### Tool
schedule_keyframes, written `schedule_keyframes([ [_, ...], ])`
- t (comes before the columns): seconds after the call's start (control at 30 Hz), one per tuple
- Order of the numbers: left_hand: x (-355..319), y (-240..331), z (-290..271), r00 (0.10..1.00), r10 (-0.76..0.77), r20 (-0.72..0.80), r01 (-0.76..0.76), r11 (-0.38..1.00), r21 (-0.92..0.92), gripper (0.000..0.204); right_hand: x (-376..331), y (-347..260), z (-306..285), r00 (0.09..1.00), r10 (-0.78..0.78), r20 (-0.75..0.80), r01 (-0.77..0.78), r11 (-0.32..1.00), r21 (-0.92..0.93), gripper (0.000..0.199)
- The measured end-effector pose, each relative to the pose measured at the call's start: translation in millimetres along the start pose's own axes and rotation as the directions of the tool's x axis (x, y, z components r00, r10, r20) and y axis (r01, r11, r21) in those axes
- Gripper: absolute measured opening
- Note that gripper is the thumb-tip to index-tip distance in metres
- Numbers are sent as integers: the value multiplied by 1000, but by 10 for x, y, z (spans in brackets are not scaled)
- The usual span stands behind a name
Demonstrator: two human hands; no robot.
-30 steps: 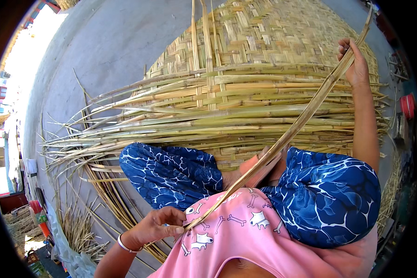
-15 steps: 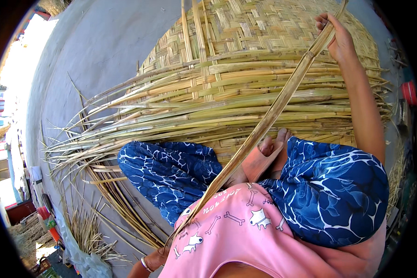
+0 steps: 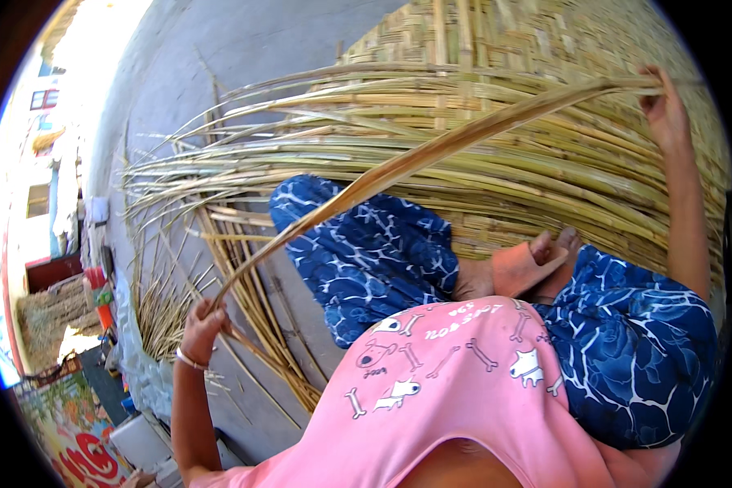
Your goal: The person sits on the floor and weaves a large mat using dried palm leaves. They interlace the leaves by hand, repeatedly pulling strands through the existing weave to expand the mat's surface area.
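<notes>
A long split cane strip (image 3: 431,154), flattened and brown-yellow, stretches in a slight arch across my lap. My left hand (image 3: 202,327), with a pale bangle at the wrist, is closed around its lower end beside my knee. At the far right, my right hand (image 3: 665,110) pinches the other end between thumb and fingers. Beneath the strip lie several long yellow-green cane strips (image 3: 276,154), side by side over a woven cane mat (image 3: 537,41). Their loose ends fan out to the left. Neither hand touches the mat.
My bent legs in blue patterned trousers (image 3: 366,260) and a foot in an orange sandal (image 3: 520,272) are at the mat's near edge. More cane strips (image 3: 260,309) lie on the grey floor (image 3: 211,49) to the left, near thin scraps (image 3: 161,317) and a plastic sheet (image 3: 150,378).
My left hand has moved up and outward from beside my hip, lifting its end of the strip. The strip now lies flatter and bows. The view has shifted left.
</notes>
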State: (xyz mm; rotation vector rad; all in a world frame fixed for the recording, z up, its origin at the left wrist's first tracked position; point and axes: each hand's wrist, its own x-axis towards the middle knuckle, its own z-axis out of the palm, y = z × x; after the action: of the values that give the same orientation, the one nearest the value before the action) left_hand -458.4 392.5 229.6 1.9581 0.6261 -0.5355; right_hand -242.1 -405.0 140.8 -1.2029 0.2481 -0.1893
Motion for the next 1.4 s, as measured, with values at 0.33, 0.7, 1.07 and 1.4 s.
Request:
schedule_keyframes([
  [0.33,110,186,1014,892,32,451,112,951,-288,84,-598,389,-1726,876,58,-479,-95,994,-53,25],
  [0.7,-533,-1912,1580,989,-109,103,52,895,444,50,-1721,611,-2644,635,134,-761,-150,988,48,28],
  [1.07,123,-1511,105,980,-110,-168,189,223,956,22,-2217,402,-3053,553,102,-827,-93,994,60,31],
  [1.4,1066,2308,-1335,603,667,-439,560,38,827,19,-2221,380,-3254,512,100,-853,-30,995,99,36],
])
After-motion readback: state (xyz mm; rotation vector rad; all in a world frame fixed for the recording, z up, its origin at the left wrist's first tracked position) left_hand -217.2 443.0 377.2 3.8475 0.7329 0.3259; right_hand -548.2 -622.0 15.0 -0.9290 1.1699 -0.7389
